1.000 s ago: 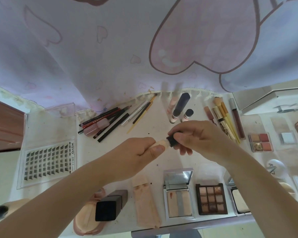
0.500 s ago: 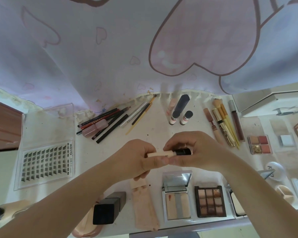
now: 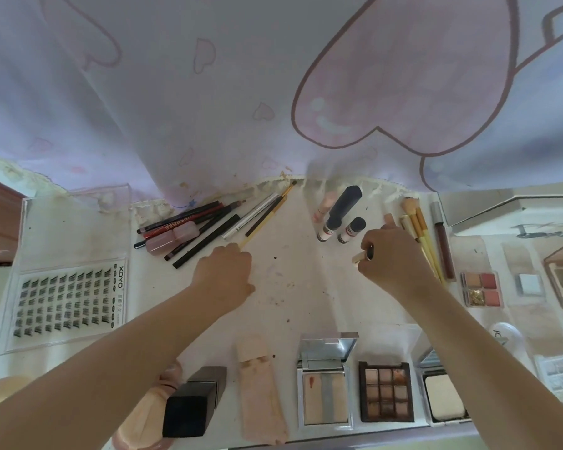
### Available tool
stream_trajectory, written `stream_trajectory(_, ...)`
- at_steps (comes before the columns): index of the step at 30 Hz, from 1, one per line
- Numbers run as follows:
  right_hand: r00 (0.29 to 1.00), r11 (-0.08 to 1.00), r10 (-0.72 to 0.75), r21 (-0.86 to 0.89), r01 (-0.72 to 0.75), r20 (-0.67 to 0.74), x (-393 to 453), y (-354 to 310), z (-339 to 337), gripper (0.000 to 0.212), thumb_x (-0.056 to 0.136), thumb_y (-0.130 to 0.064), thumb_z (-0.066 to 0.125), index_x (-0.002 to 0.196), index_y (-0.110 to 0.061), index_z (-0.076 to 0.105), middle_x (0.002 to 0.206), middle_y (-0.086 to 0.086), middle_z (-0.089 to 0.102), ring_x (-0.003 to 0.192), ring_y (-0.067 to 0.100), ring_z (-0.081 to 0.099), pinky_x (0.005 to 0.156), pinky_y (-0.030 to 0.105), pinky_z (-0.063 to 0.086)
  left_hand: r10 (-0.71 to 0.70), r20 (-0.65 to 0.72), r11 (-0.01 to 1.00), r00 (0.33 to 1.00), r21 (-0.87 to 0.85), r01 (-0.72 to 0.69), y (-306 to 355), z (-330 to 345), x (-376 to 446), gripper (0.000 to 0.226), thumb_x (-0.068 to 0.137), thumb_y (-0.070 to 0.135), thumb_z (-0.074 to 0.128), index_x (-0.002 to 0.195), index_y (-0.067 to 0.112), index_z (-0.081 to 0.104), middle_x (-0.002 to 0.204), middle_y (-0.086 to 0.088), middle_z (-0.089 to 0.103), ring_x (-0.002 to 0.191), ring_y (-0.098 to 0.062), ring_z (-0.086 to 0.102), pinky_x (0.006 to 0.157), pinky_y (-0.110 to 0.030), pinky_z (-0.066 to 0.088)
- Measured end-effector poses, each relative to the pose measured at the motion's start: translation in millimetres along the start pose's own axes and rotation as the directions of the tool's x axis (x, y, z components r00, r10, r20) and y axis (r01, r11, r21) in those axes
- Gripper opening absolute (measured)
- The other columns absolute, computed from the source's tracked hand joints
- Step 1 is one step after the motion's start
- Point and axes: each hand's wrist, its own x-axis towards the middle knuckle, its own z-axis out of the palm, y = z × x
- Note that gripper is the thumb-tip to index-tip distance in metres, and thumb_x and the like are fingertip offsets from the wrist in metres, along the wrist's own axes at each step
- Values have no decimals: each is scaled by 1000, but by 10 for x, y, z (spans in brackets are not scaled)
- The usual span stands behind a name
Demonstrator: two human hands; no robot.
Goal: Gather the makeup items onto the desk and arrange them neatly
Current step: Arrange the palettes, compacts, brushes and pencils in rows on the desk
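Observation:
My right hand (image 3: 394,258) grips a small beige concealer tube with a black cap (image 3: 362,254), just right of two small capped bottles (image 3: 351,229) and left of the yellow-handled brushes (image 3: 420,227). My left hand (image 3: 225,274) hovers with curled fingers over the white desk (image 3: 290,287), holding nothing that I can see, close to the tip of a yellow pencil (image 3: 260,227). A fan of dark pencils and liners (image 3: 195,228) lies at the back left. Open palettes (image 3: 385,391) line the front edge.
A clear tray of false lashes (image 3: 69,300) lies at the left. A black box (image 3: 189,404), a pink pouch (image 3: 260,391) and compacts (image 3: 325,394) sit along the front. More palettes (image 3: 480,289) and a dark lip gloss (image 3: 442,248) are at the right. A heart-print curtain (image 3: 273,92) hangs behind.
My hands have come apart. The left let go of the concealer tube and moved left and back; the right carried the tube to the right, toward the brushes.

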Motion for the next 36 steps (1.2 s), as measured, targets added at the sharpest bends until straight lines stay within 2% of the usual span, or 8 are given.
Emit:
stream_trajectory(9,997,997,54,53,-51,-52,51,23,200,15,78,-5,55,91,0,59,68,0,44,65,15,42,50,17,29,30,-44,1000,999,7,-30,-6,39,-17,38,90,32,51,120,9,42,122,-8,41,112,-21,41,79,-29,40)
stream_trajectory(19,993,996,74,51,-70,-94,-124,1,98,49,76,-31,67,117,-8,52,103,6,62,89,20,54,73,25,39,68,-60,997,996,-21,-70,-51,80,-30,39,91,33,49,121,10,41,123,-7,40,113,-20,40,82,-28,43)
stream_trajectory(21,960,999,-19,37,30,-278,-193,-69,9,41,71,-26,74,102,-2,61,96,11,65,89,28,60,76,33,45,53,-83,996,995,-68,-59,-70,77,-13,37,91,36,46,118,11,43,120,-5,44,111,-20,43,81,-28,43)
stream_trajectory(23,842,976,-184,8,218,-507,-249,-179,-40,25,65,-16,77,80,1,66,77,15,68,71,32,65,69,38,51,33,-169,993,985,-108,-51,-80,57,15,32,94,37,40,114,13,44,116,-3,49,106,-19,48,77,-27,42)
stream_trajectory(25,762,915,-339,-5,403,-551,-281,-341,-59,14,68,-15,67,72,-1,66,68,11,67,60,26,63,62,29,50,12,-278,990,961,-132,-50,-80,24,61,28,95,35,38,112,14,44,113,-2,52,102,-17,50,72,-23,38)
stream_trajectory(28,784,845,-499,-6,534,-370,-217,-530,-12,14,72,-13,61,78,-3,66,72,9,66,64,24,63,58,22,49,-33,-368,982,929,-183,-38,-64,-35,149,24,94,30,41,110,13,45,111,-2,53,100,-18,51,72,-25,40)
stream_trajectory(33,861,874,-465,-49,484,204,75,-676,342,35,90,-20,45,122,-7,45,120,10,48,109,25,45,91,35,43,-97,-465,976,880,-220,-8,-90,-91,233,20,92,24,44,107,10,47,109,-6,52,101,-22,50,70,-26,40)
stream_trajectory(36,853,877,-438,-71,474,283,128,-693,549,40,90,-13,45,129,-8,39,133,9,37,120,27,35,100,35,37,-126,-469,981,874,-193,38,-146,-94,282,23,92,22,44,111,10,47,115,-7,48,108,-22,46,80,-28,43)
